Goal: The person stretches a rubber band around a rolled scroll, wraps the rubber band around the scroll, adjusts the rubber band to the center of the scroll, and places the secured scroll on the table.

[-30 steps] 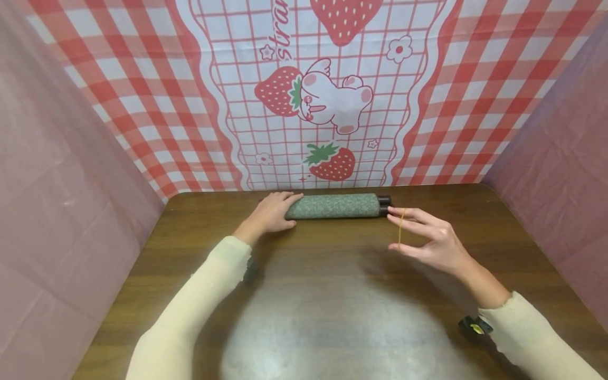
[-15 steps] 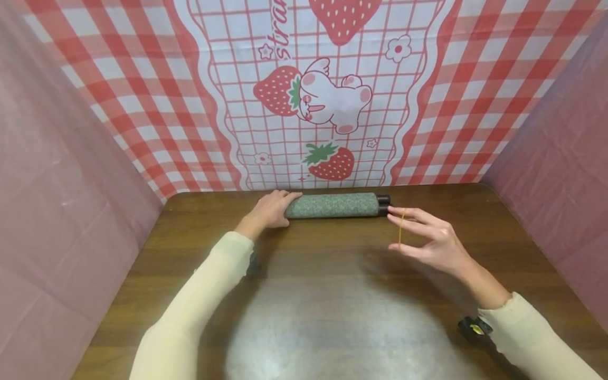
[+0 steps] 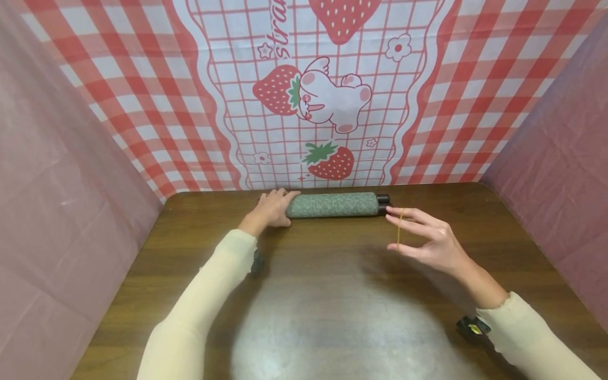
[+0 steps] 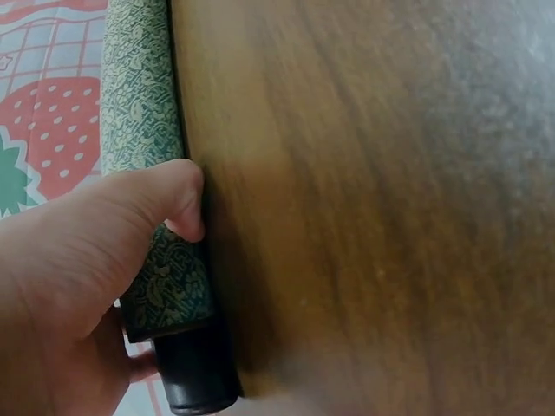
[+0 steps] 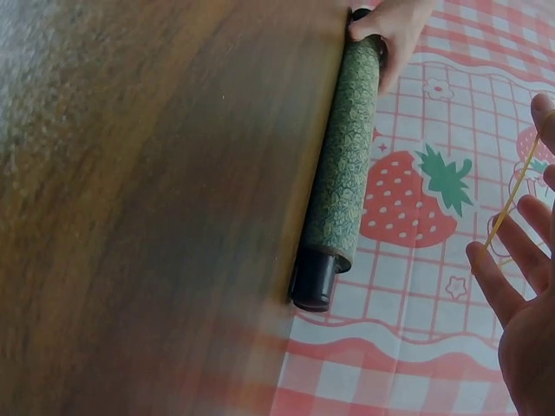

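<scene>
A rolled scroll in green patterned cloth lies lengthwise along the table's far edge. My left hand grips its left end, the thumb wrapped over the cloth. In the left wrist view a black rod end sticks out past that hand. At the scroll's other end, two dark rod ends protrude side by side. A thin yellow rubber band is stretched between the thumb and spread fingers of my right hand. This hand is held up just right of the rod ends, its fingertips close to them.
The brown wooden table spreads out in front of the scroll. Behind it hangs a red and white checked strawberry cloth. Pink drapes close off both sides.
My left hand shifts slightly on the scroll's left end, and its forearm moves a little to the right. My right hand stays nearly still with the rubber band stretched.
</scene>
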### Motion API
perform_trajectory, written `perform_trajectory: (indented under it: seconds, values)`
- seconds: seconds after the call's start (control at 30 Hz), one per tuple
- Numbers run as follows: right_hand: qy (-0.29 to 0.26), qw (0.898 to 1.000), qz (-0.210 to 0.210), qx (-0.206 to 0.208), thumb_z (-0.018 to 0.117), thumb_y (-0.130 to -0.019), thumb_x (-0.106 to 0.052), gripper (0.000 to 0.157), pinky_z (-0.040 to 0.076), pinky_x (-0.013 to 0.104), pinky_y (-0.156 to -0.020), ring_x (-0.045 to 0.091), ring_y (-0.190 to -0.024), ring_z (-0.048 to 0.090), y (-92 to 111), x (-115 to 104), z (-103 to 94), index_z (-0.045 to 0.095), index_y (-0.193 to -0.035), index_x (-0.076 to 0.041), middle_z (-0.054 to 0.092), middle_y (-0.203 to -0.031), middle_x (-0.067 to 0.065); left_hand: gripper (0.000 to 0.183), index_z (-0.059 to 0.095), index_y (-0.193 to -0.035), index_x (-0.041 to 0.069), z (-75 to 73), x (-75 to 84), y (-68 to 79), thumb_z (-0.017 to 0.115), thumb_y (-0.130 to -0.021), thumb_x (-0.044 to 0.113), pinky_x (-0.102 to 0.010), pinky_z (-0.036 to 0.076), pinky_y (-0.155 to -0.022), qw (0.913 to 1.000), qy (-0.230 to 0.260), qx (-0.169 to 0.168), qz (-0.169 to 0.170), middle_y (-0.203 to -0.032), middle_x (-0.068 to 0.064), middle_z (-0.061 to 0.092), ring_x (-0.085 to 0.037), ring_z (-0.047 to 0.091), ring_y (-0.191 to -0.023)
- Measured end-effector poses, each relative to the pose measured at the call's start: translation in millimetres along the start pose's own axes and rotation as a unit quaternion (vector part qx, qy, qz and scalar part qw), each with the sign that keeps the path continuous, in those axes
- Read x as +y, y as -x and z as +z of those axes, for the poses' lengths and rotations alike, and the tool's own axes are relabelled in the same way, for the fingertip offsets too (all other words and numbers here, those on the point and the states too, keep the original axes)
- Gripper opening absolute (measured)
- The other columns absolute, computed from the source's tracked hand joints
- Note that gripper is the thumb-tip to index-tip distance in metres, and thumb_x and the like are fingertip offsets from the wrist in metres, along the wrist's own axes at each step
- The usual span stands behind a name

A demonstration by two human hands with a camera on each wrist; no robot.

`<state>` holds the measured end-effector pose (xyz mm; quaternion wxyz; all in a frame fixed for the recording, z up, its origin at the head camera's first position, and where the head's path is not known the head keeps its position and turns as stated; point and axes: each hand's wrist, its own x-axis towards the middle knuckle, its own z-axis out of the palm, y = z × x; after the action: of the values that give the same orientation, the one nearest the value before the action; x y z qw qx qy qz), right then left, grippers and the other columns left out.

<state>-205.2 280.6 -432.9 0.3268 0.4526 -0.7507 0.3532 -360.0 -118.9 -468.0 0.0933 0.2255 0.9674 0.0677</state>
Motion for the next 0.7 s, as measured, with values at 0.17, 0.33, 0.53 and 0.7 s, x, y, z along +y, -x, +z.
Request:
perform_trajectory:
  seconds: [0.17, 0.33, 0.53, 0.7]
  values:
    - [0.005, 1.000, 0.002, 0.003, 0.085, -0.098, -0.049, 0.063, 0.052, 0.011, -0.116, 0.001, -0.135, 0.070, 0, -1, -0.7, 0.081, -0.130, 0.006, 0.078, -0.146, 0.007, 0.097, 0.033, -0.177, 0.022, -13.8, 19.1, 18.1, 0.086, -0.095, 0.023, -0.064, 0.044, -0.128, 0.9997, -0.021, -0.002, -0.015, -0.171, -0.020, 0.049, -0.042, 0.047, -0.160]
    - [-0.005, 1.000, 0.007, 0.011, 0.086, -0.097, -0.050, 0.066, 0.052, 0.012, -0.116, 0.003, -0.137, 0.071, -1, -3, -2.2, 0.080, -0.129, 0.007, 0.079, -0.144, 0.011, 0.096, 0.035, -0.175, 0.021, -15.2, 21.1, 18.7, 0.086, -0.094, 0.023, -0.066, 0.041, -0.130, 0.9996, -0.019, -0.005, -0.022, -0.171, -0.020, 0.048, -0.042, 0.046, -0.161]
    - [-0.045, 0.998, 0.041, 0.026, 0.087, -0.095, -0.046, 0.067, 0.053, 0.016, -0.118, 0.007, -0.139, 0.071, 1, -3, -4.2, 0.079, -0.129, 0.010, 0.078, -0.145, 0.014, 0.098, 0.038, -0.174, 0.020, -5.5, 10.5, 6.2, 0.088, -0.089, 0.022, -0.072, 0.039, -0.129, 0.9999, 0.009, 0.003, -0.014, -0.169, -0.021, 0.050, -0.045, 0.046, -0.160]
    - [-0.067, 0.994, 0.080, 0.028, 0.092, -0.092, -0.039, 0.064, 0.053, 0.017, -0.118, 0.009, -0.139, 0.071, 2, -1, -6.1, 0.078, -0.133, 0.008, 0.079, -0.142, 0.020, 0.097, 0.037, -0.174, 0.020, -8.2, 14.0, 10.7, 0.088, -0.092, 0.023, -0.069, 0.040, -0.130, 0.9998, -0.004, 0.003, -0.018, -0.169, -0.022, 0.050, -0.044, 0.047, -0.159]
